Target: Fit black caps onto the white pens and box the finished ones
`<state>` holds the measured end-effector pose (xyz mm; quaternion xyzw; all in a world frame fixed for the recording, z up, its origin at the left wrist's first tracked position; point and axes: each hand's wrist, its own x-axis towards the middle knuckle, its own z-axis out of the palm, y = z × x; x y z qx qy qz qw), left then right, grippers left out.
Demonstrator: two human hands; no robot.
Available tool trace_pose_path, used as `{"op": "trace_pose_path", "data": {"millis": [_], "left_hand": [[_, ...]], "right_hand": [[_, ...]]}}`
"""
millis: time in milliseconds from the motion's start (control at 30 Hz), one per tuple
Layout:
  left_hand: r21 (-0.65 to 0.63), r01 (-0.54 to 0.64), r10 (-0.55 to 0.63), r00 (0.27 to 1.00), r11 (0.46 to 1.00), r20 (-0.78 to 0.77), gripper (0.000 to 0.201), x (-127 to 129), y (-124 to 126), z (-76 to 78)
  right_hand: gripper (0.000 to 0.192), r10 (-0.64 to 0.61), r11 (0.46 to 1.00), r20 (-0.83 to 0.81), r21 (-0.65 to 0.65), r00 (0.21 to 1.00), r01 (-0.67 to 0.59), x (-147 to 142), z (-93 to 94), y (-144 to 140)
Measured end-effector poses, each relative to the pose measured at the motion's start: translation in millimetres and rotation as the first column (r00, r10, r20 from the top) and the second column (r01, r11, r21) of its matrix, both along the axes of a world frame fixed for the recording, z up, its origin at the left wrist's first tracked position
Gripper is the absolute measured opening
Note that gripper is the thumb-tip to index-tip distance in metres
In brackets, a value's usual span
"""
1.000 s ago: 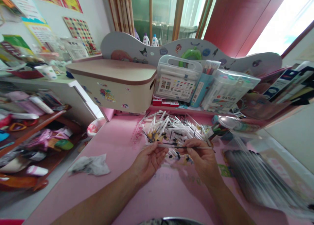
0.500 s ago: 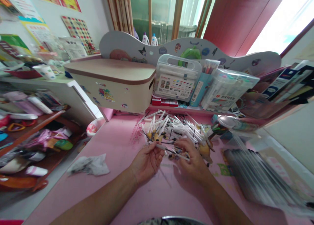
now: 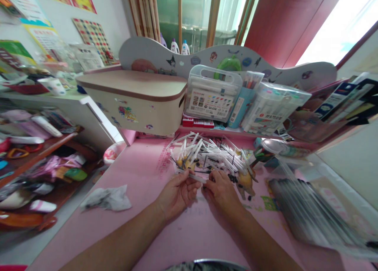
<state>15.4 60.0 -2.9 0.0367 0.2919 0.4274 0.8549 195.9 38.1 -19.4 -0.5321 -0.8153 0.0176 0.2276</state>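
Now right hand (image 3: 221,189) nearer left hand (image 3: 178,193); left fingers pinch white tube (image 3: 197,178), right fingers' hold unclear.

Pink desk (image 3: 189,231), red print (image 3: 165,160) on its top, and look at that heap of white sticks (image 3: 198,149) sprawling across the back! Crumpled white wad (image 3: 109,198) out left, yellowish piece (image 3: 245,181) beside the heap, clear box (image 3: 348,247) over right.
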Motion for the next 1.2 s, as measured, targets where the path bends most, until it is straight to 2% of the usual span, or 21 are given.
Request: {"op": "trace_pose_path", "data": {"millis": [167, 267, 333, 433, 533, 600, 667, 733, 1033, 1200], "left_hand": [[0.092, 0.012, -0.003, 0.996, 0.996, -0.093, 0.019, 1.6, -1.4, -2.9], [0.114, 0.006, 0.009, 0.991, 0.993, -0.134, 0.013, 2.2, -1.9, -3.7], [0.136, 0.009, 0.012, 0.988, 0.991, -0.151, 0.011, 2.1, -2.2, -4.7], [0.163, 0.019, 0.009, 0.986, 0.986, -0.165, 0.01, 1.8, -2.1, -6.5], [0.163, -0.003, 0.032, 0.983, 0.987, -0.179, 0.009, 2.1, -1.2, -7.7], [0.168, -0.015, 0.047, 0.98, 0.986, -0.193, 0.008, 2.8, -0.6, -7.9], [0.182, -0.011, 0.049, 0.977, 0.983, -0.209, 0.008, 3.4, -0.4, -7.8], [0.196, -0.002, 0.046, 0.974, 0.981, -0.22, 0.007, 4.0, -0.5, -7.9], [0.229, 0.01, 0.043, 0.973, 0.973, -0.228, 0.004, 6.2, -1.6, -9.2], [0.232, 0.02, 0.036, 0.971, 0.972, -0.238, 0.004, 6.1, -2.1, -8.6]], "right_hand": [[0.004, 0.041, 0.998, 0.095, 0.051, 0.995, -0.046, 0.2, -8.7, 5.8], [0.007, 0.053, 0.997, 0.106, 0.047, 0.993, -0.058, 0.3, -7.6, 6.0], [0.01, 0.057, 0.998, 0.05, 0.029, 0.997, -0.058, 2.0, -3.6, 5.0], [0.012, 0.059, 0.997, -0.158, -0.036, 0.986, -0.065, 8.1, 3.9, 3.3], [0.013, -0.048, 0.979, -0.423, -0.201, 0.905, -0.042, 14.7, 7.9, 2.1], [0.01, -0.162, 0.946, -0.576, -0.322, 0.801, -0.04, 16.8, 7.6, 1.2], [0.007, -0.232, 0.926, -0.693, -0.373, 0.683, -0.064, 16.6, 5.6, 0.3], [0.005, -0.246, 0.925, -0.754, -0.371, 0.609, -0.085, 15.2, 3.3, -0.5], [0.007, -0.229, 0.932, -0.773, -0.349, 0.592, -0.096, 10.3, 2.9, -2.9], [0.01, -0.237, 0.933, -0.796, -0.347, 0.557, -0.098, 11.0, 0.2, -2.3]]}}
